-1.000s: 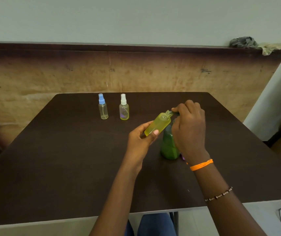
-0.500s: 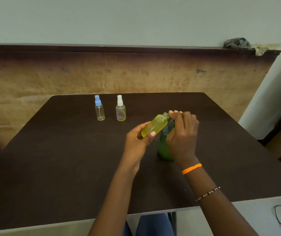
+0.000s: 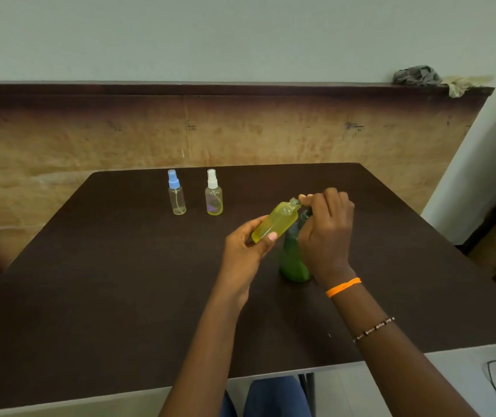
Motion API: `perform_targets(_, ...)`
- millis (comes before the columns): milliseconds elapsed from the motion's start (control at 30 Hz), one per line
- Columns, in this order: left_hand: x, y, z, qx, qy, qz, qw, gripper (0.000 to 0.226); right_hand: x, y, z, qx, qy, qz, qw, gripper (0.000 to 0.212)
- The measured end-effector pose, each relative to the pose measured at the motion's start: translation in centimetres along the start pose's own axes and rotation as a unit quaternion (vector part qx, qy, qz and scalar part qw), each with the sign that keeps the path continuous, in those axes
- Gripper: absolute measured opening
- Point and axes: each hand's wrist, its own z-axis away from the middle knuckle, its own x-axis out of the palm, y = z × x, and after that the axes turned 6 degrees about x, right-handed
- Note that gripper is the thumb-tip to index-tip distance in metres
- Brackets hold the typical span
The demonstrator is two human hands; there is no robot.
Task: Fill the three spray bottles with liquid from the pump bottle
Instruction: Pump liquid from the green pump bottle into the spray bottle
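Left hand point(image 3: 248, 246) gripping uncapped yellow bottle point(image 3: 276, 221), tilted, neck toward pump head. Right hand point(image 3: 326, 233) curled over green pump bottle point(image 3: 293, 260) standing on table point(image 3: 120, 296); exact hold on the pump not discernible. Filling judged under way. Next: steady neck under nozzle, press. Farther back, blue-capped bottle point(image 3: 176, 192) and white-capped bottle point(image 3: 214, 192) upright, capped
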Motion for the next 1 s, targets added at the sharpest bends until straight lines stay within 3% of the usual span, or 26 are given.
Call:
perform_targets(100, -0.2, -0.1, 0.0, -0.002, 0.001, -0.002, 1.000, 0.028, -0.2, 0.1, -1.1, -0.022, -0.025, 0.021, 0.999, 0.020)
perform_targets(233, -0.1, -0.2, 0.1, -0.001, 0.000, 0.014, 1.000, 0.028, -0.8, -0.4, -2.2, -0.035, -0.080, 0.032, 0.996, 0.021)
perform_targets(400, 0.0, -0.4, -0.1, -0.003, 0.005, 0.006, 1.000, 0.028, 0.0, -0.1, 0.0, -0.006, 0.004, 0.019, 1.000, 0.042)
perform_targets(500, -0.1, -0.3, 0.0, -0.007, 0.008, 0.013, 1.000, 0.029, -0.1, -0.1, -1.0, -0.022, -0.022, 0.030, 0.999, 0.021)
perform_targets(567, -0.2, -0.3, 0.0, -0.004, 0.005, 0.015, 1.000, 0.029, -0.4, -0.4, -1.9, -0.025, -0.045, 0.031, 0.998, 0.019)
perform_targets(667, -0.2, -0.3, 0.0, -0.003, -0.001, 0.023, 1.000, 0.026, -0.8, -0.6, -1.9, -0.009, -0.070, 0.012, 0.997, 0.024)
perform_targets(833, -0.1, -0.6, -0.2, -0.011, 0.005, 0.018, 1.000, 0.027, 0.0, -0.4, 0.5, 0.020, 0.000, -0.016, 1.000, 0.054)
perform_targets(1000, -0.2, -0.4, 0.0, -0.012, 0.003, 0.023, 1.000, 0.026, -0.2, -0.5, -0.6, 0.001, -0.034, 0.007, 0.999, 0.027)
